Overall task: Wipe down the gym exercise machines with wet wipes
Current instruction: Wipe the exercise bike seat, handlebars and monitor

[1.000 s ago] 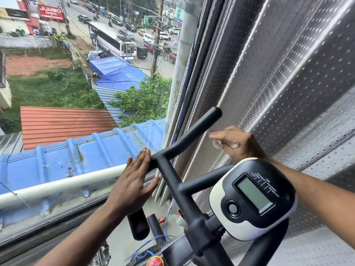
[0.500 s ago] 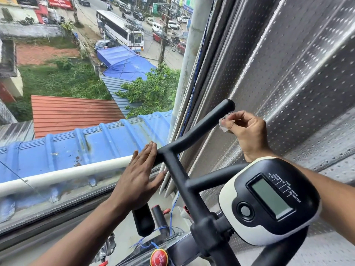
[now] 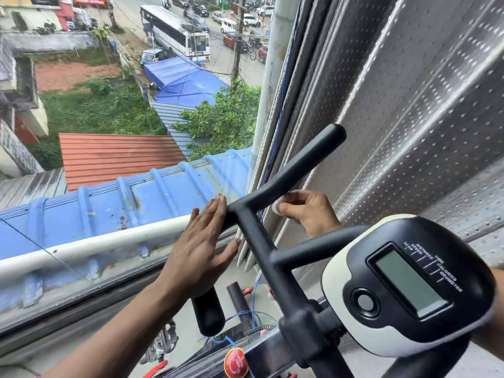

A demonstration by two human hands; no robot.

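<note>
Where the bike stands, a big window [image 3: 114, 274] looks down on blue and red roofs, a road and a white bus [image 3: 174, 31], and a shiny dotted metal wall [image 3: 409, 118] runs along the right. On the round screen box [image 3: 406, 285] I can read DISTANCE, TIME, CALORIES and ODOMETER. Black and smooth, the handlebar [image 3: 289, 170] forks near the window. Flat with straight fingers, the left hand [image 3: 201, 246] presses its bend. Beneath the upper bar, the right hand [image 3: 308, 211] pinches a small white wet wipe [image 3: 276, 206] against it.
</note>
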